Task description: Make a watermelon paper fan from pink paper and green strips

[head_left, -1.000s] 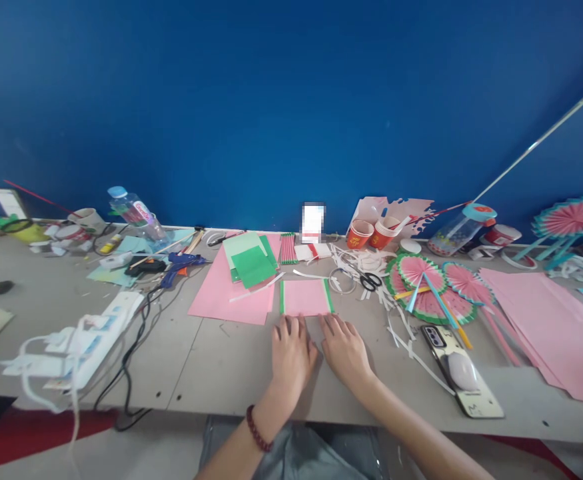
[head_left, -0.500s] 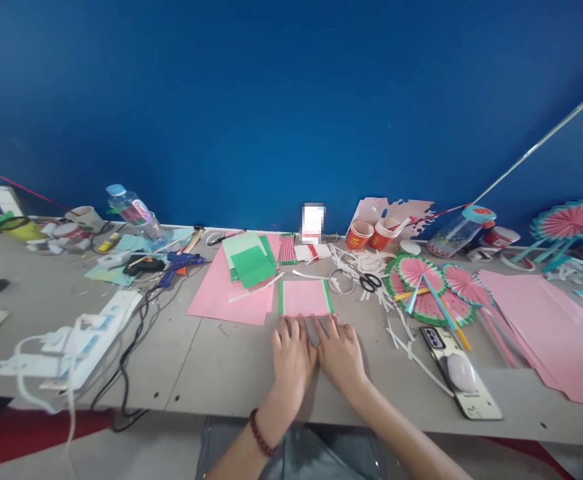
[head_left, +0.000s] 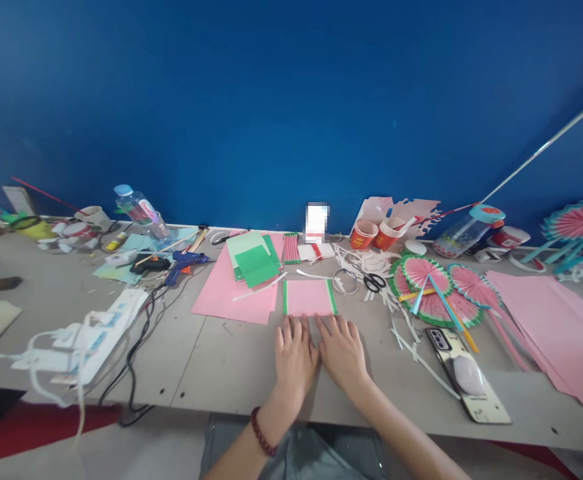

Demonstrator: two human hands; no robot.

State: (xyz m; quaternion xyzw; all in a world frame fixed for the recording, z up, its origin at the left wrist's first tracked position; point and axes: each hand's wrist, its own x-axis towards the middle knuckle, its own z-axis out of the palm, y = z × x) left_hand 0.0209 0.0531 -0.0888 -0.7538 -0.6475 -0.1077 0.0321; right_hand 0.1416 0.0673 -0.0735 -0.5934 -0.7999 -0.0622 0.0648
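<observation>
A pink paper rectangle [head_left: 310, 298] with green strips along its left and right ends lies flat in front of me. At its near edge, on the left half, the fingertips of my left hand [head_left: 294, 357] press down, fingers stretched out. Beside it my right hand [head_left: 342, 350] rests the same way on the right half of that edge. The thumbs point toward each other and almost meet. Behind the rectangle stands a small pleated pink-and-green paper stack [head_left: 291, 248]. Green paper sheets [head_left: 256, 265] lie over larger pink sheets [head_left: 211, 297] to the left.
Black-handled scissors [head_left: 374, 283], white paper strips [head_left: 414, 353], watermelon paper fans [head_left: 427, 280] and a phone [head_left: 471, 377] lie to the right. Red paper cups [head_left: 364, 235] stand at the wall. A blue glue gun [head_left: 184, 265], cables and a power strip [head_left: 114, 333] lie left.
The whole view has shifted slightly to the right. Both hands stay at the near edge of the pink paper, with little visible movement. At far left, another person's hand shows more.
</observation>
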